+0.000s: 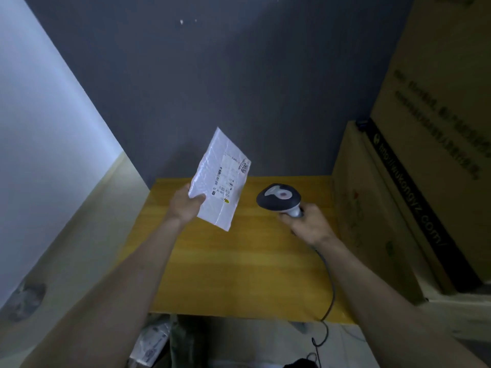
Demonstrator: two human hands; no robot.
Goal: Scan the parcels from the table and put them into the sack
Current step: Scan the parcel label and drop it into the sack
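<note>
A flat white plastic parcel [220, 176] with a printed shipping label is held up above the yellow wooden table [239, 261]. My left hand [186, 205] pinches it at its lower left corner, thumb on the label side. My right hand [308, 224] grips the handle of a dark corded barcode scanner [279, 199], whose head points toward the parcel from the right. A gap separates scanner and parcel.
Stacked cardboard boxes [398, 195] stand along the table's right side. A dark grey wall [212, 88] rises behind. The scanner cable [330, 288] trails over the table's near edge. Below that edge lie wrapped parcels [154, 338] at the lower left.
</note>
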